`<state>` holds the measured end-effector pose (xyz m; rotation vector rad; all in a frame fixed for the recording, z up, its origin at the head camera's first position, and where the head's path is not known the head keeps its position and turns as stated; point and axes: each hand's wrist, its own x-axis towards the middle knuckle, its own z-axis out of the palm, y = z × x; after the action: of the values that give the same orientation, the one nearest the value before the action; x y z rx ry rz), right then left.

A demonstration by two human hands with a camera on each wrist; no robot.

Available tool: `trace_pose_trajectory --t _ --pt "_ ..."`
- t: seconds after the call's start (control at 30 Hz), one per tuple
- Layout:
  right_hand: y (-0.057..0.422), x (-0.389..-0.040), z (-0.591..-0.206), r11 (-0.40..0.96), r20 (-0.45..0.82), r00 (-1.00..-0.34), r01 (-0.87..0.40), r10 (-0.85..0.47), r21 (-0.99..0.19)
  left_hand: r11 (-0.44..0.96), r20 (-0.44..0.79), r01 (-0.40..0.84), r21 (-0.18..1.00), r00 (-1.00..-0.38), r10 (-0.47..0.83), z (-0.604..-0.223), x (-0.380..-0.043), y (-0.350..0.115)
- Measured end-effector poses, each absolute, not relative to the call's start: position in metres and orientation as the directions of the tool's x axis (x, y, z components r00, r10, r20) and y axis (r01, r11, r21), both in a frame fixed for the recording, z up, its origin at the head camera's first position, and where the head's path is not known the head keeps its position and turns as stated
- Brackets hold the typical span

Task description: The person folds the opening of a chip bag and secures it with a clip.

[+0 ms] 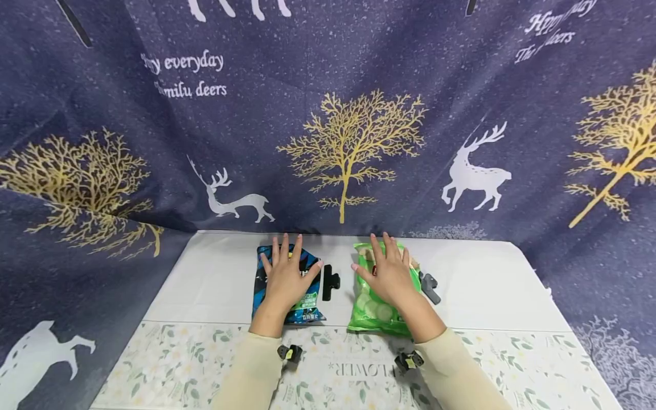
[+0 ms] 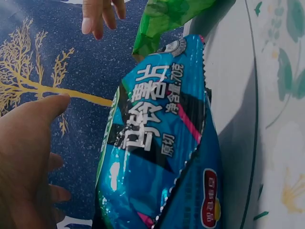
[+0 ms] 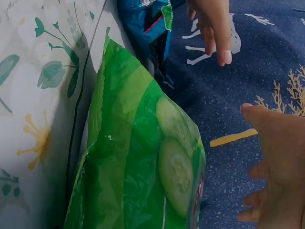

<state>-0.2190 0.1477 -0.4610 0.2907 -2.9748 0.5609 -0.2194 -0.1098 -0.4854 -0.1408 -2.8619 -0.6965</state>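
My left hand (image 1: 284,282) is spread with straight fingers over a blue chip bag (image 1: 306,315), covering its middle in the head view. In the left wrist view the shiny blue bag bears white lettering, and the hand's fingers show a gap beside it. My right hand (image 1: 392,279) is likewise spread, above a green chip bag (image 1: 376,310) with cucumber slices printed on it. The right wrist view shows that hand's fingers apart from the bag. Neither hand grips anything. A black clip (image 1: 327,283) lies right of the blue bag, and a dark grey clip (image 1: 431,288) lies beside the green one.
Both bags lie on a white table (image 1: 476,285) whose front part has a floral cover (image 1: 169,364). Behind and around it hangs a dark blue curtain (image 1: 307,68) printed with deer and golden trees. A small black device sits at each wrist.
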Motion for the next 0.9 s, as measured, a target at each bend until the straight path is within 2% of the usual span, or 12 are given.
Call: trace_pose_trajectory --t 0.67,0.9 --pt "0.141 -0.221 -0.458 0.909 0.118 -0.973 -0.227 -0.197 -0.349 0.875 0.129 0.094 0.475 -0.991 0.036 -0.479 -0.221 -0.121" --pt "0.136 -0.219 -0.459 0.897 0.118 -0.968 -0.249 -0.221 -0.365 0.866 0.144 0.098 0.491 -0.989 0.030 -0.479 -0.218 -0.126"
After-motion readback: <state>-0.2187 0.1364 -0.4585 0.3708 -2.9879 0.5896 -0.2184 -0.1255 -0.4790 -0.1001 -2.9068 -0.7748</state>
